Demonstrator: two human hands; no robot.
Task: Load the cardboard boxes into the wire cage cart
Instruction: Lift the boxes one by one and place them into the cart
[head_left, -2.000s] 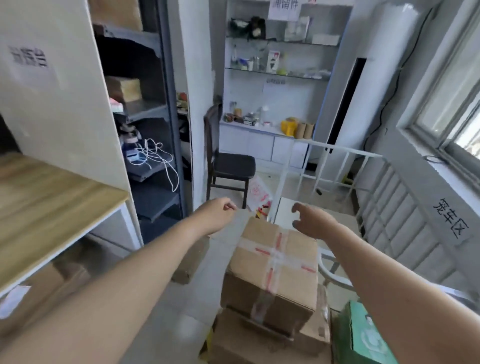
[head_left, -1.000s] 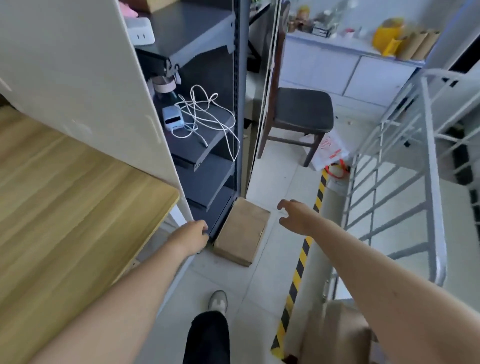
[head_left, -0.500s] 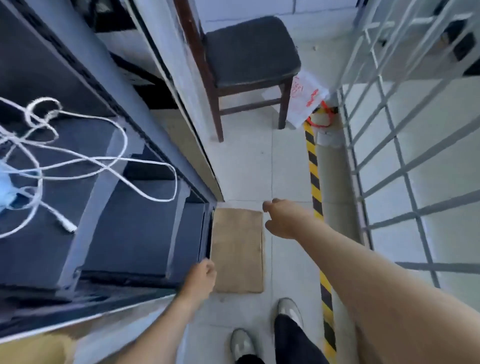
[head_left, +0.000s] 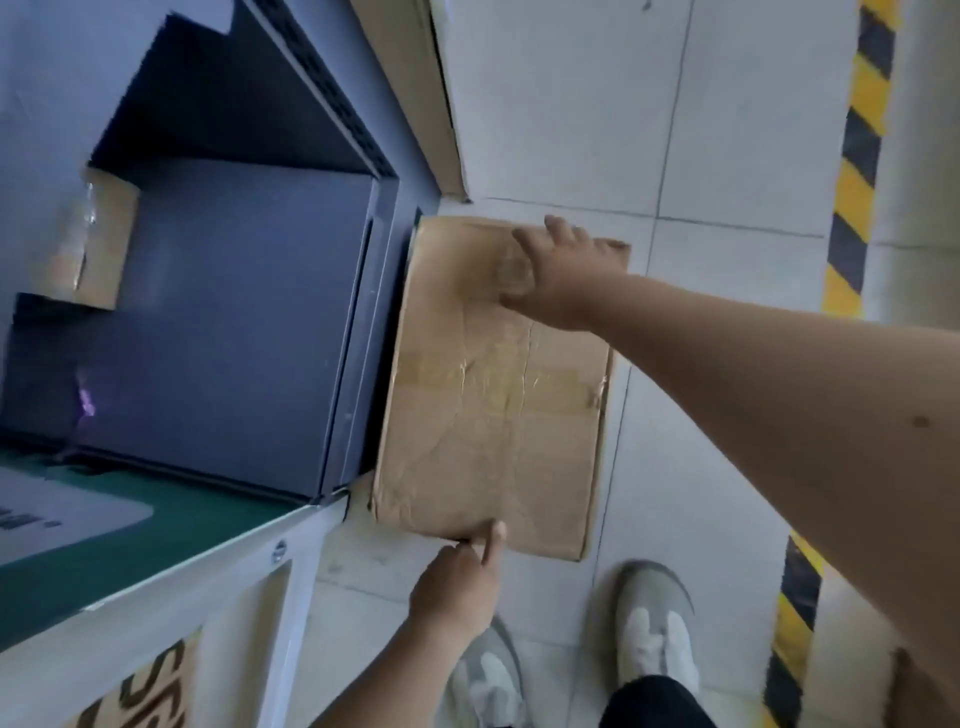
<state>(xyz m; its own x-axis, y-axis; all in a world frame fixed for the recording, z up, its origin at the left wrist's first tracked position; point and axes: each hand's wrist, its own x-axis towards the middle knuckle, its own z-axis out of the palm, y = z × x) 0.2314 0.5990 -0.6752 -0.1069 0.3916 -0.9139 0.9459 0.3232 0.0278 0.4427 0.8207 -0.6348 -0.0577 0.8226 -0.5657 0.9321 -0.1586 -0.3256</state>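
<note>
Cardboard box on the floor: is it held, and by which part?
Right hand lies on the far end of the cardboard box, left hand touches its near edge; grip cannot be told.

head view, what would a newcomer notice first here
A flat taped cardboard box lies on the tiled floor, mid-frame, against the foot of a dark metal shelf unit. The right hand rests on its far end and the left hand touches its near edge. A yellow-and-black hazard stripe runs down the floor at right.
</note>
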